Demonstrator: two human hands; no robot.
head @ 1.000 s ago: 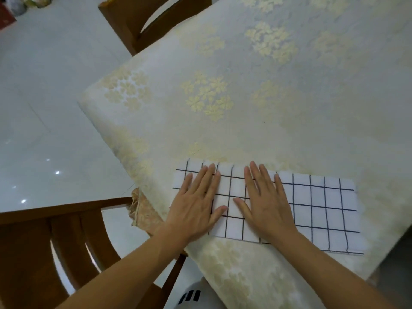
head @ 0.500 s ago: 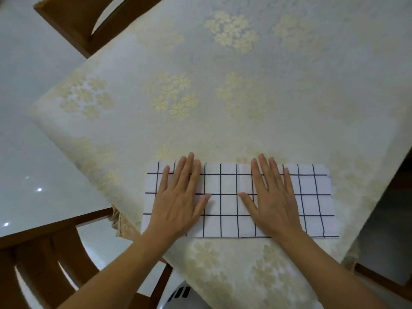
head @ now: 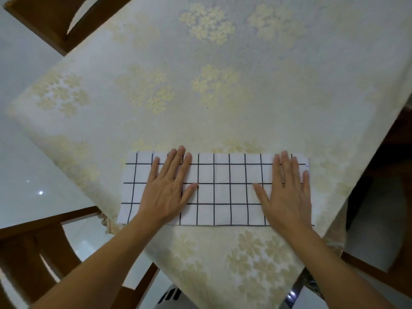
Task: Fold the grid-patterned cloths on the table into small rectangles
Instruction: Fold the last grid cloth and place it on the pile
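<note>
A white cloth with a black grid point(head: 225, 188) lies folded into a long flat strip near the front corner of the table point(head: 223, 85). My left hand point(head: 167, 188) presses flat on its left part, fingers straight and spread. My right hand point(head: 287, 192) lies flat on its right end, fingertips near the far edge. Both palms are down and hold nothing.
The table wears a cream tablecloth with gold flower clusters. Wooden chairs stand at the far left point(head: 55, 23), near left point(head: 33, 253) and right point(head: 383, 241). Glossy white floor tiles point(head: 26, 175) lie to the left.
My hands have slid apart along the cloth, the left toward its left end and the right out to its right end. The camera view has shifted leftward.
</note>
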